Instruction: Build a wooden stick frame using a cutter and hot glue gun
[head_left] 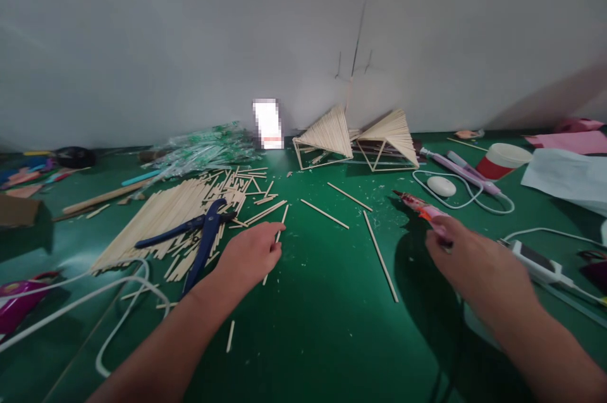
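Observation:
Pinched in my left hand (256, 251) is a thin wooden stick (283, 218), slanting over the green tabletop. My right hand (478, 264) is closed around a pink hot glue gun (422, 205), its dark nozzle pointing left and away from me. Between the hands, three loose sticks lie apart: a short one (349, 197), another short one (325, 214) and a longer one (380, 256). Blue-handled pliers (208, 232) rest open on a pile of wooden sticks (161, 219) beside my left hand. Two fan-shaped stick models (327, 134) (391, 137) stand at the back.
A grey partition (190, 42) closes off the back, with a bright phone screen (268, 123) against it. Clear plastic wrappers (208, 147) lie behind the pile. White cables (128, 279) loop at left. On the right are a paper cup (502, 161) and a white oval object (441, 186).

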A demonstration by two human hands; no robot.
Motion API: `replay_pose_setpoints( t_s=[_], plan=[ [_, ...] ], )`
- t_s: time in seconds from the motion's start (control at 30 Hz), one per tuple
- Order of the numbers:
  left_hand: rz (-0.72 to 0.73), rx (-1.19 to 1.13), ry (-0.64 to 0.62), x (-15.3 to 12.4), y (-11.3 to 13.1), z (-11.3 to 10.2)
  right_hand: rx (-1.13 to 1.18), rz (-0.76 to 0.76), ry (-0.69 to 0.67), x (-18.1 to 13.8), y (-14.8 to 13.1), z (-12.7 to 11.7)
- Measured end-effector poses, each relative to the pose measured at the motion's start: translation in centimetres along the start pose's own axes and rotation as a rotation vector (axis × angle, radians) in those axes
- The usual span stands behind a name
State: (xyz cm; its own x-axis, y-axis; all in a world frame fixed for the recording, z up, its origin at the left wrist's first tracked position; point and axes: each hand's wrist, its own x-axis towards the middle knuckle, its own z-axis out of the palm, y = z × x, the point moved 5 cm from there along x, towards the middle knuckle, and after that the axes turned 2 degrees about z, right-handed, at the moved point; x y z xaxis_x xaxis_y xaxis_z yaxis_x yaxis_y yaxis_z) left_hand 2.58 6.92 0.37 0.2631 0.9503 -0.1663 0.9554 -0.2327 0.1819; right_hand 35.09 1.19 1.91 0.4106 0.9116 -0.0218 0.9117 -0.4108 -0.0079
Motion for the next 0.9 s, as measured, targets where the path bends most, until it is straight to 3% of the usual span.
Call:
replay_pose_setpoints(
  t_s=[0.1,0.2,0.27,0.37,0.47,0.67,0.9],
  plan=[
    [0.069,0.023,0.022,0.1,-0.3,0.4,0.291,0.176,0.032,0.0,1.9,-1.0],
    [0.133,0.022,0.030,0.1,-0.5,0.8,0.896,0.288,0.021,0.6,2.9,-0.6],
    [0.144,0.006,0.032,-0.1,-0.6,0.8,1.298,0.348,-0.104,1.4,2.7,0.6],
    [0.120,-0.030,0.047,-0.3,-0.9,0.5,1.625,0.394,-0.469,2.3,1.1,2.7],
    [0.072,-0.091,0.033,-0.3,-1.3,0.2,1.698,0.423,-0.690,2.6,-0.3,3.9],
    [0.071,-0.127,0.040,-0.4,-1.3,0.0,1.592,0.420,-0.754,1.7,-1.3,3.9],
    [0.050,-0.090,0.037,-0.3,-1.5,0.3,1.621,0.373,-0.939,1.1,-3.8,3.9]
  ],
)
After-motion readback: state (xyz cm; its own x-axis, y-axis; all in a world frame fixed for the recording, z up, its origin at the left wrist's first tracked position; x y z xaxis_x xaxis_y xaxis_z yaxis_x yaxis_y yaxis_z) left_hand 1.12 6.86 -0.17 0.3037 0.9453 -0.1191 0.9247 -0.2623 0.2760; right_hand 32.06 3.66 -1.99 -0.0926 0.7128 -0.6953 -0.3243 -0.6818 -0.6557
